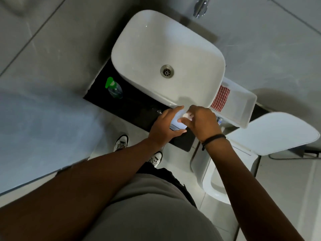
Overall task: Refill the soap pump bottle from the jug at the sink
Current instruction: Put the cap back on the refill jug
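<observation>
Your left hand (164, 125) wraps the body of a pale jug (178, 119) standing on the dark bench (132, 105) just in front of the white sink (156, 40). Your right hand (199, 121) pinches its white cap (186, 116). The clear soap pump bottle (113, 87) with its green pump stands well apart, left of the sink.

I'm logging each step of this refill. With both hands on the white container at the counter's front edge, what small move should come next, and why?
Probably twist the small white cap off: the right hand pinches it while the left hand steadies the white container. The green-topped pump bottle stands untouched, apart.
</observation>
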`<state>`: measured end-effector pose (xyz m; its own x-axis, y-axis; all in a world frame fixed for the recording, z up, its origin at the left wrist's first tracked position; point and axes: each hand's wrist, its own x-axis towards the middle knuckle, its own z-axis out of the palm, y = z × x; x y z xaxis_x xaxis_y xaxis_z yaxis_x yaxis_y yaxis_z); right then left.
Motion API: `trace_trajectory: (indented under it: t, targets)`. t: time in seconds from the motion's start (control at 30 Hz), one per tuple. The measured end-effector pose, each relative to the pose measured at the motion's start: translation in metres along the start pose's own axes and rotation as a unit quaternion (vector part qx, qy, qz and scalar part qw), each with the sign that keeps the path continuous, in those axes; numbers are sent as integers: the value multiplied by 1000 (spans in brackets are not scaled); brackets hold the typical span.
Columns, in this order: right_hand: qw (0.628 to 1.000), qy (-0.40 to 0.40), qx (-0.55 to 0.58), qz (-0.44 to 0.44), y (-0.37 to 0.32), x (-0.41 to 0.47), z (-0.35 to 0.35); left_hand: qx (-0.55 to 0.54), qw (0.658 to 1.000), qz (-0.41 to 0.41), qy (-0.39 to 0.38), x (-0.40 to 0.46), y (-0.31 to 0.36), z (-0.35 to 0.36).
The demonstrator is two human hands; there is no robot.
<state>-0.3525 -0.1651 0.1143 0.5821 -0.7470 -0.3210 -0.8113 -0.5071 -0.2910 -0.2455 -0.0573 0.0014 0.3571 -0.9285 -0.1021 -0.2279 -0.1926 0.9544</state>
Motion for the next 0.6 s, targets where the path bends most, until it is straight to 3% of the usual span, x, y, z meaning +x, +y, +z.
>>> trace_trajectory:
  t: [0.07,0.23,0.43,0.5,0.6]
  targets:
    - [999,-30,-41,-4,-2,4,-6,0,1000,4,6,-2,-2,1]
    - [979,-135,-50,-144,0,9,-25,30,998,36,39,-3,-9,6]
    - [989,-60,-129,-46,-7,13,-19,36,997,56,36,-1,-12,8]
    - [992,-48,-90,-72,-6,10,-23,38,997,56,37,-1,-13,8]
    - [983,-116,-50,-131,-3,8,-32,42,996,53,52,-2,-13,10]
